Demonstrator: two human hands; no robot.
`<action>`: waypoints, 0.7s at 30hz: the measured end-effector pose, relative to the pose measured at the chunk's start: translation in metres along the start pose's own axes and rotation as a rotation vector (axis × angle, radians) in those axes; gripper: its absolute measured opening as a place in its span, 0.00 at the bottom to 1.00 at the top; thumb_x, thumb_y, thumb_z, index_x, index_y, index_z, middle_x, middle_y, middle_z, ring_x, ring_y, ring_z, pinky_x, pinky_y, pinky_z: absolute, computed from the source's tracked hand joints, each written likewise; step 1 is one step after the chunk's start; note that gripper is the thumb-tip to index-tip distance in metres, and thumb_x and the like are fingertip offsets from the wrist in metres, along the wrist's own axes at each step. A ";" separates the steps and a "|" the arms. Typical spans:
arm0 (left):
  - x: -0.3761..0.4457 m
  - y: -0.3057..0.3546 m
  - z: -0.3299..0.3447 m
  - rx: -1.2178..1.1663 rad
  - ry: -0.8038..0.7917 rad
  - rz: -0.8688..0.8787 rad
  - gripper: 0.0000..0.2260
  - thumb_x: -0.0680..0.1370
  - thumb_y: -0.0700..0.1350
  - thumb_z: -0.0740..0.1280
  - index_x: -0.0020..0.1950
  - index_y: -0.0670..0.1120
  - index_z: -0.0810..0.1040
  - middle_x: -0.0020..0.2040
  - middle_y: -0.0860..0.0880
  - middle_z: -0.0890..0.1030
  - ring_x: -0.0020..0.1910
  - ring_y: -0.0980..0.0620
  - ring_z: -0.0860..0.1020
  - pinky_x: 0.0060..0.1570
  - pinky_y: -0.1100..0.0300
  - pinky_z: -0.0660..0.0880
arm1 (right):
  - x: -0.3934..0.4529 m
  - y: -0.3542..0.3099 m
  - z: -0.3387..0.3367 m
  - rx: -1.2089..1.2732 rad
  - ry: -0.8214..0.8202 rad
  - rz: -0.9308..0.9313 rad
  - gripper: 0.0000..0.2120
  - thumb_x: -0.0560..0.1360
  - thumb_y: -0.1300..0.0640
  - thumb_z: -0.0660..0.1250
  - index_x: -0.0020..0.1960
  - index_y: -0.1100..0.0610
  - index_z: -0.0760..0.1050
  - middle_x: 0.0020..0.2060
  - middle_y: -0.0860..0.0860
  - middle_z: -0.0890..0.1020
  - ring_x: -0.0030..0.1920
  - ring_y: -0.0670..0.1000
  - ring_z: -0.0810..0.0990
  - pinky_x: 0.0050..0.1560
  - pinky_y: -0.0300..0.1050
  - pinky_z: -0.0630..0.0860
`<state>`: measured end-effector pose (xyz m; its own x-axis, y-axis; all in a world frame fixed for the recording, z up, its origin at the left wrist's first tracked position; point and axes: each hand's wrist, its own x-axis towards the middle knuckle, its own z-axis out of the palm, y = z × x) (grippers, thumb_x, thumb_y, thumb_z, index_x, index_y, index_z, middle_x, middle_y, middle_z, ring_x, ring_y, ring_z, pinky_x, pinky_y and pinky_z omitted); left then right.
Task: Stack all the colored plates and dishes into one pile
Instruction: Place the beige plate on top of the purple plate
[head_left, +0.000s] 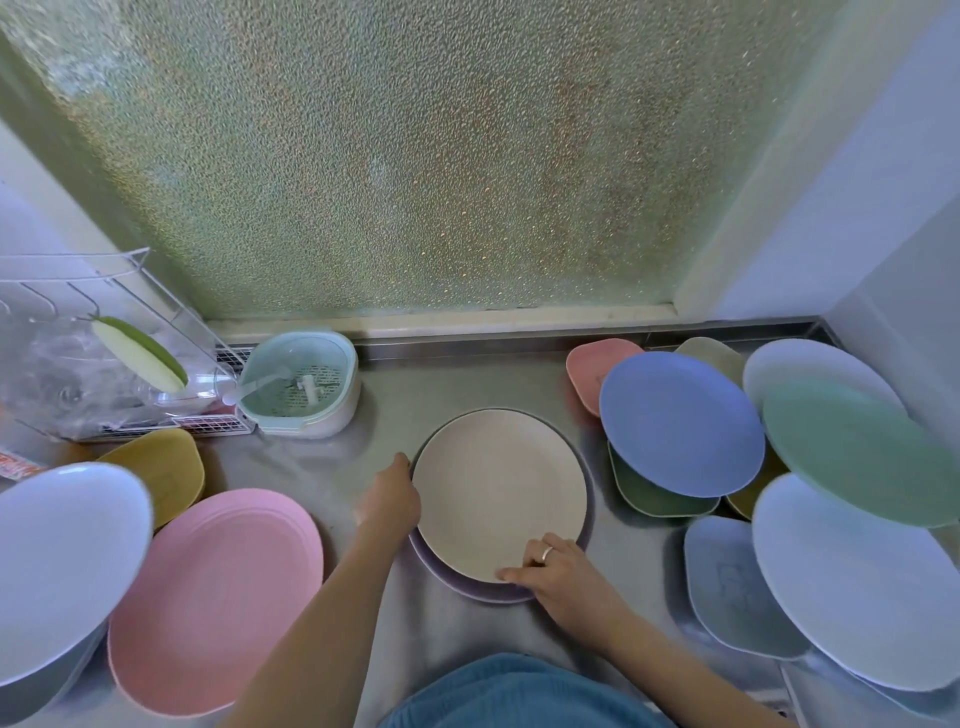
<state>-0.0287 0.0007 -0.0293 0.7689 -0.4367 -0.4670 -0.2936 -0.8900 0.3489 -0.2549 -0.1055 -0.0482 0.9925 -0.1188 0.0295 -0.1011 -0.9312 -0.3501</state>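
**Both hands on the cream plate, pile just begun at centre**

The cream plate (498, 493) sits dead centre on the steel counter (395, 395), nested on a purple plate (498, 592) whose rim peeks out along the near and left edges. That two-plate pile is the hub; everything else waits around it.

The left hand (389, 499) comes in from 7 o'clock, forearm running straight up toward the plate, and meets the rim at about 9 o'clock. Its fingers curl over the edge, but they are tucked out of sight, so I cannot tell whether they pinch the cream plate alone or both rims. The right hand (556, 571) reaches in from 5 o'clock and lies on the rim near 5 o'clock, fingers close together and bent over the lip, fingertips on the cream surface, a ring showing.

Now the relation that matters: the next dishes. The pink oval dish (213, 597) lies at 8 o'clock from the pile, just beside the left forearm, long axis running roughly near to far. The blue plate (680, 421) lies at 2 o'clock, propped tilted on a green dish (654, 499), nearer the right hand. More plates lean further right.

My read: the plate looks seated, and either hand has a short reach to its own side.
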 end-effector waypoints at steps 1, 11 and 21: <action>-0.002 0.000 0.001 0.008 -0.003 0.011 0.11 0.74 0.35 0.54 0.56 0.42 0.68 0.53 0.38 0.78 0.51 0.38 0.77 0.45 0.51 0.71 | 0.002 -0.001 0.000 0.024 -0.058 0.018 0.15 0.70 0.61 0.69 0.53 0.47 0.81 0.38 0.50 0.79 0.40 0.53 0.78 0.40 0.42 0.75; -0.009 -0.001 0.003 -0.011 0.078 0.097 0.16 0.79 0.41 0.52 0.67 0.49 0.64 0.57 0.40 0.72 0.53 0.37 0.76 0.50 0.47 0.71 | 0.023 0.033 -0.047 0.000 0.371 0.375 0.10 0.74 0.57 0.65 0.55 0.50 0.79 0.49 0.48 0.83 0.51 0.51 0.79 0.60 0.49 0.60; -0.007 -0.001 0.002 -0.025 -0.015 0.146 0.31 0.74 0.35 0.56 0.75 0.55 0.57 0.62 0.43 0.69 0.55 0.40 0.76 0.53 0.50 0.74 | -0.004 0.101 -0.056 -0.297 0.054 0.875 0.16 0.76 0.57 0.63 0.64 0.48 0.73 0.60 0.49 0.77 0.63 0.53 0.72 0.68 0.61 0.52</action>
<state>-0.0348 0.0039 -0.0276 0.7102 -0.5634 -0.4220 -0.3875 -0.8134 0.4339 -0.2733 -0.2181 -0.0307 0.5507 -0.8302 -0.0862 -0.8339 -0.5517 -0.0136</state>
